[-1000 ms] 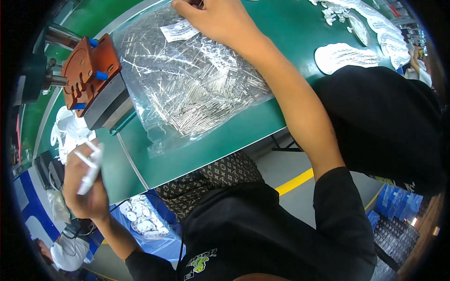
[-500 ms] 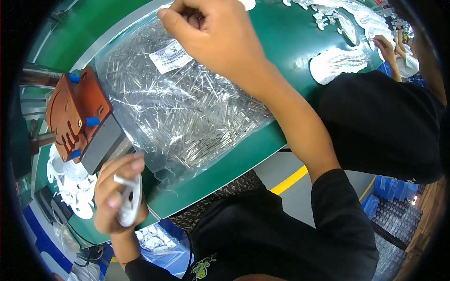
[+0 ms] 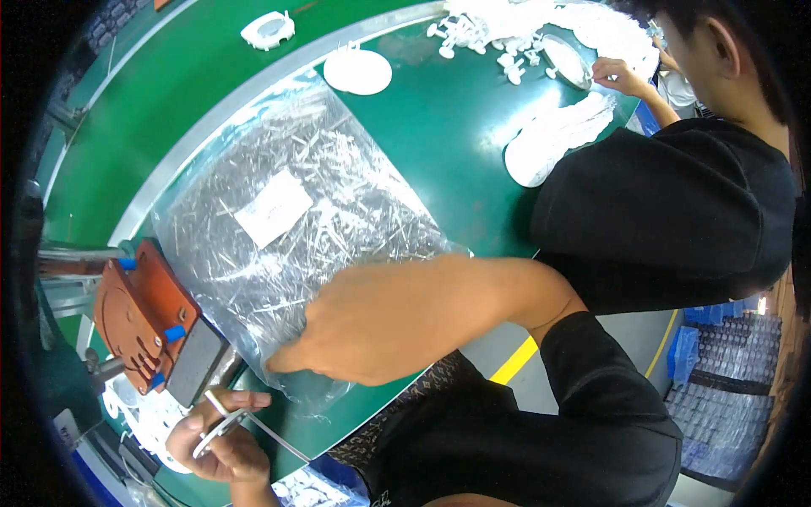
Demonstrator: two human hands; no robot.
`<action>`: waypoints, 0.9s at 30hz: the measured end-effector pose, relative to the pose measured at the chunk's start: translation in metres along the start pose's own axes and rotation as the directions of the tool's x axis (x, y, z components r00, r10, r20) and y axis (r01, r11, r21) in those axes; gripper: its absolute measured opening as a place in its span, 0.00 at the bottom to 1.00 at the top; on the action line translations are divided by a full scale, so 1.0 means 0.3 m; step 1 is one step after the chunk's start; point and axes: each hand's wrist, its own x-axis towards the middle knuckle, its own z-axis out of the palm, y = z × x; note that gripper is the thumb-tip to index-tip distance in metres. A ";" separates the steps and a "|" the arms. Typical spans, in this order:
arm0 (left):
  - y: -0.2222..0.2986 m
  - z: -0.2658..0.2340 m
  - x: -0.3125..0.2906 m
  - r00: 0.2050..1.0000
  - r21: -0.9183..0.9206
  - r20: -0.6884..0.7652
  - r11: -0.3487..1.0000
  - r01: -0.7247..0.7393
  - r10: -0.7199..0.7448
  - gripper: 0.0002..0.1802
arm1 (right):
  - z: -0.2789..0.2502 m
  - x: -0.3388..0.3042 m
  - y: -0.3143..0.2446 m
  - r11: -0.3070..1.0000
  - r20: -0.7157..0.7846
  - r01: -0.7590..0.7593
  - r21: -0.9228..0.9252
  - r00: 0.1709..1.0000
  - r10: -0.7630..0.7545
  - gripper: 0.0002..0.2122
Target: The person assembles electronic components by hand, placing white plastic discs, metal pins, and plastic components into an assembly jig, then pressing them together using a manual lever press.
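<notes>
My left hand (image 3: 230,439), at the lower left, has its fingers closed round a thin white plastic part (image 3: 221,429) with a short stem. My right hand (image 3: 380,325) is over the near side of a clear plastic bag (image 3: 367,182) full of thin metal pins (image 3: 325,152). Its back faces up and one finger points down toward the bag's near left corner. The other fingers are hidden beneath it, so whether it holds anything does not show. A white label (image 3: 274,209) lies on the bag.
Left of the bag stands an orange-brown fixture (image 3: 139,321) with blue spacers and a grey block. White parts (image 3: 148,418) lie beneath it. A white disc (image 3: 357,71) rests beyond the bag, another white part (image 3: 269,30) on the green belt. A co-worker's arm (image 3: 650,220) reaches in at right.
My right hand has come back from beyond the bag to its near side. My left hand, still holding the white part, has shifted lower in the picture. The whole view has shifted too.
</notes>
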 end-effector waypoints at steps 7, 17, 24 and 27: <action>-0.010 0.031 0.018 0.995 -0.078 0.044 0.992 0.098 -0.095 0.17 | 0.078 0.016 0.019 0.883 -0.091 0.048 -0.467 0.991 -0.102 0.13; -0.010 0.044 0.002 0.990 -0.100 0.002 0.985 0.143 -0.143 0.19 | 0.096 0.013 0.051 0.884 -0.169 0.121 -0.451 0.961 -0.218 0.05; -0.023 0.047 0.021 0.990 -0.109 0.020 0.984 0.141 -0.139 0.18 | 0.099 0.015 0.050 0.887 -0.140 0.158 -0.435 0.961 -0.239 0.06; -0.022 0.054 0.025 0.987 -0.070 -0.017 0.985 0.158 -0.160 0.17 | 0.093 0.019 0.050 0.910 -0.108 0.136 -0.392 0.975 -0.192 0.06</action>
